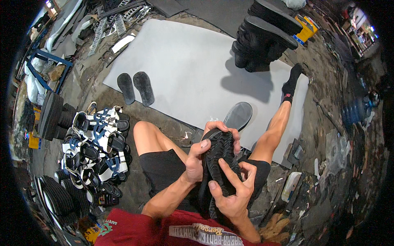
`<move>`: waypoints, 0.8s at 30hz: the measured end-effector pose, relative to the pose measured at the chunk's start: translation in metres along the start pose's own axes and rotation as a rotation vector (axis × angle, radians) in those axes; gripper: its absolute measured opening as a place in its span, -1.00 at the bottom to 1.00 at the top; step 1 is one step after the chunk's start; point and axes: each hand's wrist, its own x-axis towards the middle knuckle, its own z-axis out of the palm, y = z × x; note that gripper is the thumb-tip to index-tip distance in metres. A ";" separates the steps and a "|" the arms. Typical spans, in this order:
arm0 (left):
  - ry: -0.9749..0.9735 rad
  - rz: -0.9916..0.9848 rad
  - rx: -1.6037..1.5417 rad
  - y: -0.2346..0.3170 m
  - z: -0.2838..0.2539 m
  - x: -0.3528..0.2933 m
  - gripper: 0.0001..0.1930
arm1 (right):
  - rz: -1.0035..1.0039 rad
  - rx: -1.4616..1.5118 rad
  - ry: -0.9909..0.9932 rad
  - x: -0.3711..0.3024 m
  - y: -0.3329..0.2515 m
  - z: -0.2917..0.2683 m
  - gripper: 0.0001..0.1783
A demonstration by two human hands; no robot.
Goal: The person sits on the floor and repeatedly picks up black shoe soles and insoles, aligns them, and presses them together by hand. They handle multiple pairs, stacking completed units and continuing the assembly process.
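Observation:
A black sole (216, 153) with a ridged tread is held up before my body, tread side toward me. My left hand (197, 159) wraps round its far end, thumb on the left edge and fingertips over the top and right edge. Lower down, my right hand (236, 189) grips it, with thumb and index finger on the tread and the other fingers curled at the right side. Just beyond the held sole, a grey insole-shaped piece (239, 115) lies on the light grey sheet (184, 57).
Two dark sole pieces (143, 88) lie at the sheet's left edge. A tall stack of black soles (262, 41) stands at the far right. White, blue and black sandals (98, 143) are heaped at my left, near more black soles (65, 197). Scraps litter the floor.

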 end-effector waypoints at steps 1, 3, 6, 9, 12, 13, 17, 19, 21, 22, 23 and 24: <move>-0.043 -0.001 -0.031 -0.004 -0.009 0.002 -0.52 | 0.036 0.050 -0.021 0.000 0.002 0.000 -0.32; -0.007 -0.023 -0.057 -0.006 -0.006 0.005 -0.55 | 0.064 0.140 -0.067 0.002 0.011 -0.001 -0.30; 0.081 -0.017 -0.090 -0.007 -0.008 0.006 -0.50 | 0.067 0.135 -0.144 0.007 0.014 -0.003 -0.27; 0.167 0.025 -0.027 0.003 -0.014 0.008 -0.46 | 0.195 0.365 -0.193 0.011 0.026 -0.013 -0.12; 0.207 0.222 -0.016 0.022 -0.021 0.015 -0.44 | 0.645 0.973 -0.265 0.004 0.039 -0.025 -0.29; 0.173 0.305 0.051 0.029 -0.028 0.018 -0.41 | 0.671 1.037 -0.239 -0.010 0.058 -0.019 -0.34; 0.153 0.499 0.292 0.022 -0.029 0.020 -0.29 | 0.786 1.042 0.069 -0.028 0.079 0.003 -0.45; 0.167 0.412 0.195 0.015 -0.022 0.009 -0.34 | 0.756 1.081 0.248 -0.025 0.096 0.000 -0.58; 0.222 -0.017 -0.081 0.022 -0.013 -0.013 -0.27 | 0.672 1.057 0.403 -0.002 0.099 -0.027 -0.66; -0.021 -0.162 -0.362 0.017 -0.033 -0.024 -0.28 | 0.589 1.016 0.486 0.007 0.103 -0.041 -0.68; 0.071 -0.308 -0.378 0.011 -0.028 -0.033 -0.29 | 0.471 0.984 0.494 0.014 0.108 -0.057 -0.68; 0.172 -0.443 -0.385 0.007 -0.022 -0.045 -0.28 | 0.357 0.949 0.483 0.018 0.111 -0.070 -0.67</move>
